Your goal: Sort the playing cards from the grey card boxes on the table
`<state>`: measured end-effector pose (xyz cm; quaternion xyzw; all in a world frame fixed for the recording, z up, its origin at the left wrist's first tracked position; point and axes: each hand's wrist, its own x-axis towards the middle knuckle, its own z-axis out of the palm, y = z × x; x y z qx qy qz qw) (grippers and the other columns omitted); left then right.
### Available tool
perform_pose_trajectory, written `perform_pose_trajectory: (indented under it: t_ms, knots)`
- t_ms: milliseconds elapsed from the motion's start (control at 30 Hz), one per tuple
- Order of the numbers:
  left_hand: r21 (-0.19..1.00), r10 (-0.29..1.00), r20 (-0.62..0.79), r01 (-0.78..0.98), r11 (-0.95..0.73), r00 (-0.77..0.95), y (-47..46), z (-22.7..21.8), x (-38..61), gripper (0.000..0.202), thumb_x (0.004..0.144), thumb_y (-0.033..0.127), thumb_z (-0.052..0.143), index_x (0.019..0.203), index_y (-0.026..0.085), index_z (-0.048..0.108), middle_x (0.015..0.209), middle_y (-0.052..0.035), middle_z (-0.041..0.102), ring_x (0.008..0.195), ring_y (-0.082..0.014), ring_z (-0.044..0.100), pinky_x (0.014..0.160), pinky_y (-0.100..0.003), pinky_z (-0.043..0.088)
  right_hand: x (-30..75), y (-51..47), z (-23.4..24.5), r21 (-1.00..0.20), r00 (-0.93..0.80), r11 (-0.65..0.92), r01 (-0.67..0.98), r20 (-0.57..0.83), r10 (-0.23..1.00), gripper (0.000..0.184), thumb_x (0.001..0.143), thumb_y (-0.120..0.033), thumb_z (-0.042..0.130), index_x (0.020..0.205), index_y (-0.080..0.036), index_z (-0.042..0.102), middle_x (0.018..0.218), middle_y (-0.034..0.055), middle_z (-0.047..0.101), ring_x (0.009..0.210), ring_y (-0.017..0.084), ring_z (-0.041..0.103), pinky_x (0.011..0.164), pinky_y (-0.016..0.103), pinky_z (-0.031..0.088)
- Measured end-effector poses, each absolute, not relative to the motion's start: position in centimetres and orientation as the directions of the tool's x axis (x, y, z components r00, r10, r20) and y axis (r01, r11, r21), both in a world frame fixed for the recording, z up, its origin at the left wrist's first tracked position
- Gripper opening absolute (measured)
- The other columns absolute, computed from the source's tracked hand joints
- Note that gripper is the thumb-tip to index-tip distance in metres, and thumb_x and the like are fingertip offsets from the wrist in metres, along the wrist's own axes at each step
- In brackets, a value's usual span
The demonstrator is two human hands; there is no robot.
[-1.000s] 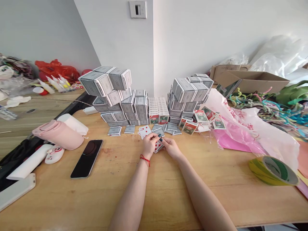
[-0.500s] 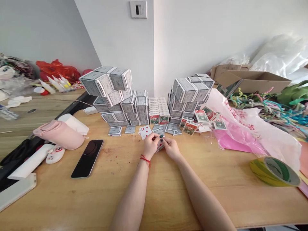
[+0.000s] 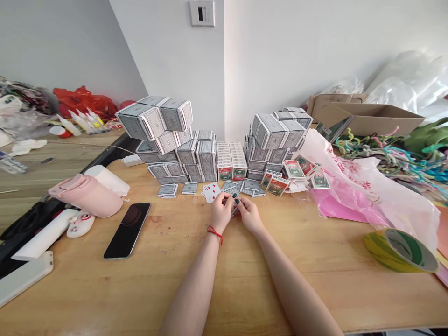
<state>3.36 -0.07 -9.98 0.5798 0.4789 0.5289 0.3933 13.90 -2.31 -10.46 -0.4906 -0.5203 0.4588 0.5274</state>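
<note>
My left hand (image 3: 221, 211) and my right hand (image 3: 248, 213) meet over the table, thumbs side by side. Between them they pinch a playing card (image 3: 235, 210), mostly covered by the fingers. Just beyond lie loose face-up cards (image 3: 211, 192) with red diamonds and small piles of grey-backed cards (image 3: 251, 186). Behind those, two stacks of red and green card boxes (image 3: 231, 161) stand between a left structure of folded cards (image 3: 168, 135) and a right structure of folded cards (image 3: 276, 137).
At left are a phone (image 3: 128, 231), a pink bottle (image 3: 86, 196) and a white mouse (image 3: 80, 224). On the right sit a tape roll (image 3: 401, 250), more card boxes (image 3: 293, 170), a crumpled plastic bag (image 3: 367, 186) and a cardboard box (image 3: 383, 119).
Both hands stay together on the card. My left hand and wrist have shifted slightly to the right, and less of the card's face shows between the fingers.
</note>
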Motion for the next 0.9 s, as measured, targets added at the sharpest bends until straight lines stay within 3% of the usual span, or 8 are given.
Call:
perform_pose_trajectory:
  t_ms: [200, 333, 567, 900]
  knots:
    - [0.96, 0.971, 0.237, 0.146, -0.237, 0.02, -0.1, -10.4, 3.4, 0.02, 0.077, 0.034, 0.052, 0.082, 0.017, 0.06, 0.08, -0.0046, 0.062, 0.074, -0.0144, 0.057, 0.069, -0.026, 0.044, 14.3, -2.2, -10.9, -0.989, 0.123, 0.116, 0.095, 0.127, 0.984, 0.025, 0.076, -0.04, 0.048, 0.082, -0.02, 0.062, 0.07, 0.003, 0.061, 0.064, 0.018, 0.053, 0.063, 0.028, 0.043]
    - [0.952, 0.967, 0.252, 0.17, -0.253, 0.028, -0.1, -10.5, 3.4, 0.017, 0.077, 0.033, 0.052, 0.08, 0.017, 0.058, 0.081, -0.0048, 0.061, 0.078, -0.0156, 0.057, 0.072, -0.027, 0.043, 14.5, -2.1, -11.2, -0.987, 0.131, 0.117, 0.109, 0.131, 0.983, 0.022, 0.075, -0.037, 0.047, 0.079, -0.021, 0.062, 0.065, 0.0019, 0.06, 0.064, 0.018, 0.053, 0.063, 0.028, 0.043]
    - [0.859, 0.911, 0.412, 0.328, -0.394, 0.014, -0.7, -10.3, 4.0, 0.01, 0.079, 0.024, 0.046, 0.071, 0.019, 0.05, 0.076, -0.0039, 0.057, 0.075, -0.015, 0.053, 0.069, -0.026, 0.041, 14.3, -2.2, -11.0, -0.986, 0.187, 0.111, 0.128, 0.133, 0.973, 0.02, 0.074, -0.032, 0.046, 0.074, -0.021, 0.062, 0.067, 0.0013, 0.06, 0.062, 0.017, 0.051, 0.061, 0.027, 0.042]
    - [0.724, 0.802, 0.597, 0.439, -0.532, -0.012, -1.5, -9.9, 4.3, 0.015, 0.082, 0.02, 0.041, 0.068, 0.02, 0.049, 0.075, -0.0053, 0.056, 0.076, -0.0157, 0.053, 0.069, -0.027, 0.041, 13.6, -2.6, -10.4, -0.987, 0.206, 0.12, 0.103, 0.139, 0.969, 0.017, 0.074, -0.03, 0.046, 0.069, -0.022, 0.06, 0.058, -0.0001, 0.056, 0.056, 0.015, 0.051, 0.054, 0.025, 0.044]
